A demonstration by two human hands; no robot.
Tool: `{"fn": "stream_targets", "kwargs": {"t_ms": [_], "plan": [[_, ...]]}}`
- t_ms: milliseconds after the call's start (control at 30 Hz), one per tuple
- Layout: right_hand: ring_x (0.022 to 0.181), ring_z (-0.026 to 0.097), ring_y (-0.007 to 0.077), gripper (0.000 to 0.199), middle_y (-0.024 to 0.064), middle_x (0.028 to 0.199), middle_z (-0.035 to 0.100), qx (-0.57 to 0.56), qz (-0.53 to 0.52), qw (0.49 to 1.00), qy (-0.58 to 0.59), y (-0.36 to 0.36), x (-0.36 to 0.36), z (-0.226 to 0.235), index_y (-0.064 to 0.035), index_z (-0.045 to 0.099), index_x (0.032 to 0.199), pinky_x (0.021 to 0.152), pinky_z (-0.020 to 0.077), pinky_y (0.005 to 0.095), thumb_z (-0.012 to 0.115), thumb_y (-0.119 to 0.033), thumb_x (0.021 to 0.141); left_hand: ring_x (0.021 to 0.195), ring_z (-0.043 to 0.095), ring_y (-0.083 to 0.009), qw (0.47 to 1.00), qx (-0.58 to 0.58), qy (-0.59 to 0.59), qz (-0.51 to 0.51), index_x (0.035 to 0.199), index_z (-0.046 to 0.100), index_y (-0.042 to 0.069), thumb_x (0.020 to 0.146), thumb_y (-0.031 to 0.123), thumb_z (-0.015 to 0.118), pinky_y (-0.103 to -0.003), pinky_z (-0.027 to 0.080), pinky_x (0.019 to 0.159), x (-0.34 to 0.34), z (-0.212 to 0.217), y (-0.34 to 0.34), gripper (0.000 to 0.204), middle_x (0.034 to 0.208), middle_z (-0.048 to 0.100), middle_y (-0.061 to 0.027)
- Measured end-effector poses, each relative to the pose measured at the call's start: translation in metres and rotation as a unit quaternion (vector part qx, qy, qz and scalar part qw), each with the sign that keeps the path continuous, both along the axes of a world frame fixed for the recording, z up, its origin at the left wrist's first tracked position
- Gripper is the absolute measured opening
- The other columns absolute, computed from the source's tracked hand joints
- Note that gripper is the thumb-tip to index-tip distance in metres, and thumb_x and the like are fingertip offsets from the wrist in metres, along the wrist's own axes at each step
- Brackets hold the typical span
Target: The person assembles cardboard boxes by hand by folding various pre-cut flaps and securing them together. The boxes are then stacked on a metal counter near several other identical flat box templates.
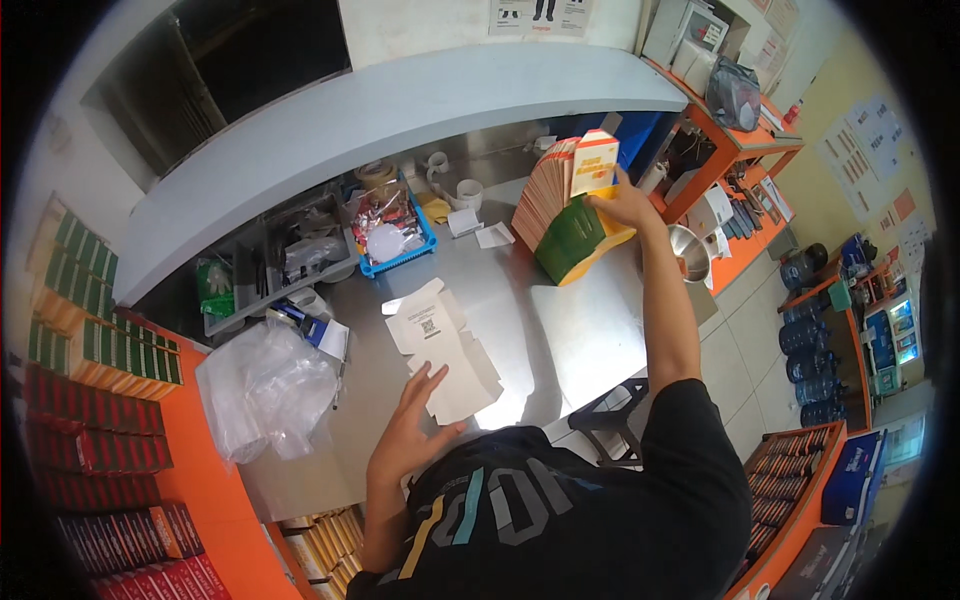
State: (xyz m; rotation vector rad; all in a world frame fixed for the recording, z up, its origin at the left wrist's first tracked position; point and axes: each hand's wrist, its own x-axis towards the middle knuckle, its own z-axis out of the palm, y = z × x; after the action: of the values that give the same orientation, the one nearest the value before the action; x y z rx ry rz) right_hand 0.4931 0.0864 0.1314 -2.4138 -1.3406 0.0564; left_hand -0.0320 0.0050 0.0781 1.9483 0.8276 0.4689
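A flat, unfolded carton (441, 352) with a pale inner side and a small square printed code lies on the metal table. My left hand (408, 425) is at its near left edge, fingers spread and open, with nothing gripped. Toward the far right my right hand (628, 207) closes its fingers on the upper edge of a green and yellow carton (572, 238). This carton leans at the front of a fanned row of flat cartons (545, 188). One panel with a white and yellow face (596, 165) sticks up beside my right thumb.
A blue basket (405, 262) of small packets and grey bins (285, 262) stand along the back left. Clear plastic bags (268, 385) lie at the left edge. A steel bowl (689, 252) is on the right. Stacked small boxes (100, 355) line the far left, and a dark stool (612, 422) stands below.
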Motion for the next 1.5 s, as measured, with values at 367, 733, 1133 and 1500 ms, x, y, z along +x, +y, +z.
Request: {"fn": "stream_targets", "kwargs": {"t_ms": [367,733,1133,1500], "plan": [[0.140,0.039,0.0452,0.119,0.0293,0.155,0.033,-0.043,-0.033,0.998,-0.034,0.016,-0.029,-0.043,-0.0152,0.014,0.161,0.111,0.0345,0.0594,0.059,-0.082,0.073,0.144,0.036,-0.0369,0.999,-0.033,0.019,0.006,0.152,0.041,0.016,0.083,0.030,0.079,-0.050,0.044,0.108,-0.004,-0.007,0.007,0.080,0.158,0.032,-0.0181],[0.147,0.024,0.0470,0.096,0.0257,0.159,0.027,0.114,-0.045,0.955,-0.270,0.004,-0.048,-0.059,-0.0056,0.028,0.156,0.117,0.0144,0.0637,0.055,-0.069,0.089,0.136,0.045,-0.0375,0.995,0.087,0.039,-0.025,0.133,0.060,0.010,0.078,0.031,0.081,-0.045,0.037,0.114,0.036,-0.185,0.005,0.063,0.139,0.054,-0.0164],[0.131,0.043,0.0444,0.038,0.0270,0.140,0.044,0.179,0.116,0.970,0.114,-0.139,-0.221,-0.148,-0.0041,0.059,0.127,0.110,0.0352,0.0495,0.064,-0.027,0.097,0.125,0.050,-0.0324,0.981,0.179,0.072,-0.027,0.116,0.070,0.008,0.072,0.031,0.083,-0.044,0.042,0.105,0.042,-0.203,0.005,0.051,0.128,0.060,-0.0109],[0.098,0.062,0.0285,0.023,0.0162,0.108,0.065,0.181,0.081,0.962,0.189,-0.149,-0.236,-0.182,-0.0015,0.067,0.108,0.083,0.0500,0.0373,0.063,-0.022,0.098,0.085,0.066,-0.0405,0.986,0.100,0.101,0.089,0.088,0.072,0.004,0.092,0.021,0.060,-0.048,0.052,0.079,0.045,-0.163,0.044,0.021,0.089,0.070,-0.0192]]}}
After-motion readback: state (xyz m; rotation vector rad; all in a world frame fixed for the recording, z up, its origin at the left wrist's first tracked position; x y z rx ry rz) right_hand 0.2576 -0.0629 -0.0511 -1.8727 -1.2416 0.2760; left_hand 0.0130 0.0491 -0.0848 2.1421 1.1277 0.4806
